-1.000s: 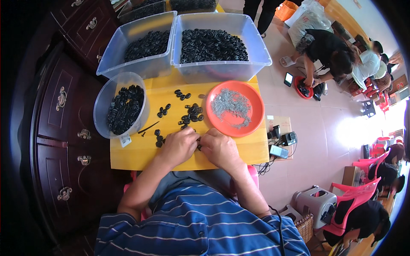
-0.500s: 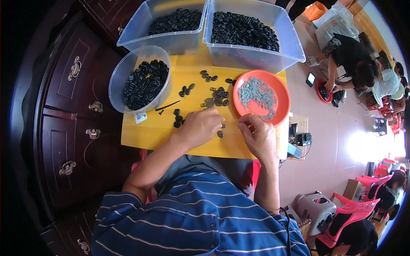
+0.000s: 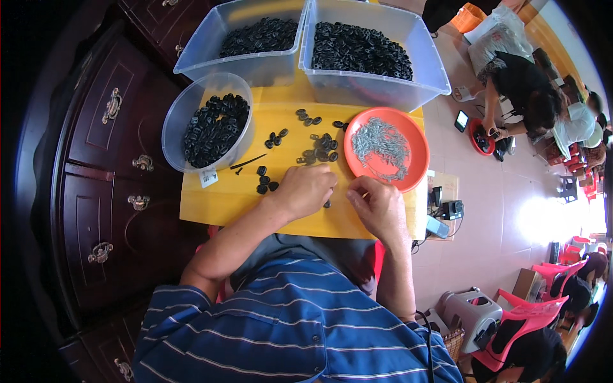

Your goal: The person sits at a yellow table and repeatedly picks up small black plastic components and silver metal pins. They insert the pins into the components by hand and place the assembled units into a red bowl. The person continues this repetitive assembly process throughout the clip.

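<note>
My left hand (image 3: 309,191) is closed over the yellow tabletop, its back toward me; whatever its fingers hold is hidden. Close by on its right, my right hand (image 3: 378,204) has thumb and forefinger together just below the red dish (image 3: 418,171), and anything between them is too small to make out. Thin silvery metal pins (image 3: 377,143) fill much of that dish. Beyond my left hand lies a loose cluster of small black oval parts (image 3: 324,148). A few more black oval parts (image 3: 262,185) lie to its left, and one peeks out beneath it.
Two clear plastic bins (image 3: 383,86) of black parts stand at the table's back. A round clear tub (image 3: 171,131) of them is at the left, near a thin black strip (image 3: 249,161). Dark wooden drawers (image 3: 83,217) flank the table; another person (image 3: 527,89) works at the right.
My right hand has shifted left, away from the dish and closer to my left hand. My left hand stays nearly in place. The whole view has moved slightly.
</note>
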Tool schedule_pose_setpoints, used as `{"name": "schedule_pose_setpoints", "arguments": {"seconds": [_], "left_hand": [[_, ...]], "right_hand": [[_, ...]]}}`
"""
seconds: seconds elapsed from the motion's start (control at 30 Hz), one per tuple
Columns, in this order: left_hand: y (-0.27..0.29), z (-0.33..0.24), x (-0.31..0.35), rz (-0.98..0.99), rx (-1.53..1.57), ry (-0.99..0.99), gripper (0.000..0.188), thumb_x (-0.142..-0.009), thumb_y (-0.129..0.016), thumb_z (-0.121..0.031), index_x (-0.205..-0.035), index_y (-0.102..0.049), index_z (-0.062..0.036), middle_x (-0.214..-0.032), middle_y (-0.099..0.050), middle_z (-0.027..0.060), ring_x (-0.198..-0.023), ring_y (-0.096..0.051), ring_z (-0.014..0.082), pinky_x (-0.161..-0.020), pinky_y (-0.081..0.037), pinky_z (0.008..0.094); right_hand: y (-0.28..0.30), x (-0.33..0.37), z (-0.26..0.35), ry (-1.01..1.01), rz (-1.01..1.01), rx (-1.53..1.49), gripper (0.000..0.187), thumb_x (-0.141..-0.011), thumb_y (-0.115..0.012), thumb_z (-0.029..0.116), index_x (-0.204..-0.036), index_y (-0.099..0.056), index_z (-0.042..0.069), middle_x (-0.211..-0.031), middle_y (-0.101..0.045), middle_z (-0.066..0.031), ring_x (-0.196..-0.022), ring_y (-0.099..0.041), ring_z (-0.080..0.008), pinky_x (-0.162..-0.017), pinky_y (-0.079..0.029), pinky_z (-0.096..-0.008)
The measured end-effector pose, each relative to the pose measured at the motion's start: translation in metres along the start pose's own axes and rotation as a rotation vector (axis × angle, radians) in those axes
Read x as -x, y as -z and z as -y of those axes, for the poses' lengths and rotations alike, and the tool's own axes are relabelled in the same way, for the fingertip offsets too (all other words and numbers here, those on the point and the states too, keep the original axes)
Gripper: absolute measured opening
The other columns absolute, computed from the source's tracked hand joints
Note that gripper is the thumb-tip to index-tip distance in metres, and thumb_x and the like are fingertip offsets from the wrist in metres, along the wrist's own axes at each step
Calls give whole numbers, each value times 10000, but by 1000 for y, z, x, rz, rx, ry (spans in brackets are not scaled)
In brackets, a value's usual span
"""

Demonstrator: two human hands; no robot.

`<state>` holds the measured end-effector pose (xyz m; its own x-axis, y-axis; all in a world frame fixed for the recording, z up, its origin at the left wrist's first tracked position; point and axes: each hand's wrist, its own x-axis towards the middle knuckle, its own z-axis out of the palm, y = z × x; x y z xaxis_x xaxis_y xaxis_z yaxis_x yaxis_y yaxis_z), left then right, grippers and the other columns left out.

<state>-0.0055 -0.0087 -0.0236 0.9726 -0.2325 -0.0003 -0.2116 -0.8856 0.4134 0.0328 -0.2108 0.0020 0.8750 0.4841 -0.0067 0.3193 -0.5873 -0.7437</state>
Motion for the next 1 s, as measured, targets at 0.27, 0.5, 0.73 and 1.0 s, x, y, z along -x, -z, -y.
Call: {"name": "schedule_pose_setpoints", "arguments": {"seconds": [0.27, 0.5, 0.73, 1.0], "left_hand": [[4, 3, -3, -193, 289, -41, 86, -861, -722, -116, -861, -668, -49, -778, -649, 46, -693, -648, 179, -615, -516, 345], [25, -11, -13, -171, 1023, 109, 64, -907, -727, -53, -932, -671, -34, -808, -618, -71, -659, -514, -9, -567, -413, 193], [20, -17, -24, -89, 1291, 182, 56, -933, -699, -112, -948, -695, -58, -763, -607, -80, -624, -485, -11, -543, -380, 181], [21, -28, -34, -49, 1344, 168, 108, -960, -680, -166, -945, -703, -63, -725, -582, -79, -589, -446, -14, -521, -339, 175]], "right_hand": [[-8, 0, 9, 54, 41, -48, 146, -858, -741, 189, -917, -706, 61, -836, -742, -97, -715, -724, -282, -684, -568, -422], [-8, -2, 8, -22, -121, -443, 149, -876, -762, 92, -981, -683, 23, -842, -726, -93, -721, -715, -146, -649, -556, -291], [-13, -6, 0, 58, -274, -625, 185, -862, -765, 26, -1013, -661, 9, -873, -719, -56, -766, -720, -110, -657, -560, -258], [-4, -5, -7, 47, -325, -733, 120, -895, -699, -11, -998, -646, 20, -864, -679, -9, -727, -643, -59, -658, -520, -225]]}}
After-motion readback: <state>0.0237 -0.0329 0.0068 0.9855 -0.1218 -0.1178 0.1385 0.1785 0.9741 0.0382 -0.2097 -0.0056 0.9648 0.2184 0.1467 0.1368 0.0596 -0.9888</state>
